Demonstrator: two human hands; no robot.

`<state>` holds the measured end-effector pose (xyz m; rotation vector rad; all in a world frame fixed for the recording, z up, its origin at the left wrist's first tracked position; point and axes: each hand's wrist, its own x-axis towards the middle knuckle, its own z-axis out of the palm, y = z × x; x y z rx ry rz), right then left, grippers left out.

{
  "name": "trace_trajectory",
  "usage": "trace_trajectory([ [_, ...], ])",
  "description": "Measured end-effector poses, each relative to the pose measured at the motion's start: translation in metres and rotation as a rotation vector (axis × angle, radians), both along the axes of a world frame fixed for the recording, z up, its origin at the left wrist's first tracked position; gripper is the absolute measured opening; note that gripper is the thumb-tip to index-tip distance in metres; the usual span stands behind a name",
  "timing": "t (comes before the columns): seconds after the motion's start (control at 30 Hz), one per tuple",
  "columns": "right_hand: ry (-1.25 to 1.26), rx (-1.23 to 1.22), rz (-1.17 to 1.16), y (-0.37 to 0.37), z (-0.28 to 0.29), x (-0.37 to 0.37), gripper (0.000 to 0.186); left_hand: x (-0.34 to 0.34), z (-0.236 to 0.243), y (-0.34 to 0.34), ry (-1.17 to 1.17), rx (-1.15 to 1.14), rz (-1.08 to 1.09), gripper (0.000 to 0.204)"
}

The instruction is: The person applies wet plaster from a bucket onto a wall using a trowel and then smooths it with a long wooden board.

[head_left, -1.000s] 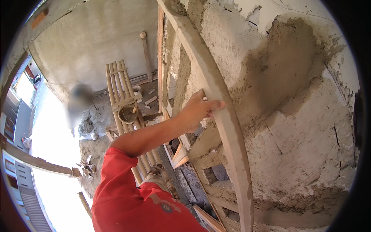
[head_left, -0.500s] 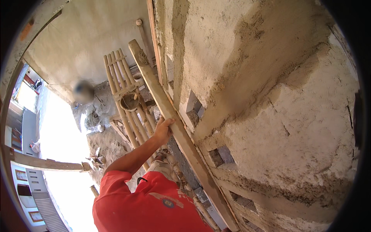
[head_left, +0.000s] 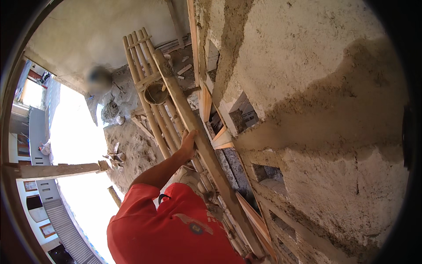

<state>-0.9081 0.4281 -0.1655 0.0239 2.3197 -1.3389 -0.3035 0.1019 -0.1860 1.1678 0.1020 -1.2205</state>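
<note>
My left hand (head_left: 189, 144) grips the left edge of a long, mortar-stained wooden board (head_left: 211, 169), its fingers closed round it. The board runs slantwise, from beside the bucket down to the lower edge of the picture. At its lower end, mostly cut off by that edge, my right hand (head_left: 253, 258) holds the board too. To the right stands a rough plastered wall (head_left: 325, 185) with a darker, wet-looking band of mortar (head_left: 321, 119) and several square holes. The board is apart from the wall's face.
Under my left arm lies a bamboo scaffold platform (head_left: 154, 115), with a round mortar bucket (head_left: 156, 93) on it. A wooden frame (head_left: 205, 103) lines the wall opening. Further off are a blurred person (head_left: 99, 80), a sand heap (head_left: 134, 143) and a horizontal timber (head_left: 59, 170).
The board has come away from the wall toward the scaffold, with my left hand still on it. The view has shifted, and more of the wooden frame and opening shows between board and wall.
</note>
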Motion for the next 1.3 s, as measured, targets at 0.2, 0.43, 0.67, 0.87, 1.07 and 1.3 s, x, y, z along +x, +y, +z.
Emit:
trace_trajectory([
  [0.2,0.406,0.764,0.362,-0.019,0.01,0.061,0.039,0.064,-0.047,-0.004,0.074,0.046,-0.029,0.04],
  [0.43,0.619,1.175,0.533,-0.04,0.033,0.126,0.049,0.101,-0.083,0.002,0.04,0.201,0.06,0.037],
  [0.67,0.697,1.309,0.758,-0.056,0.03,0.166,0.047,0.146,-0.126,0.008,-0.09,0.208,0.09,0.038],
  [0.87,0.65,1.243,0.928,-0.047,-0.039,0.154,0.054,0.2,-0.146,0.002,-0.187,0.417,0.131,0.053],
  [1.07,0.914,0.917,1.072,-0.028,-0.116,0.148,0.029,0.248,-0.15,-0.005,-0.471,0.694,0.09,0.065],
  [1.3,0.584,1.222,1.27,-0.088,-0.148,0.201,0.052,0.272,-0.199,-0.047,-0.564,0.95,-0.075,0.066],
])
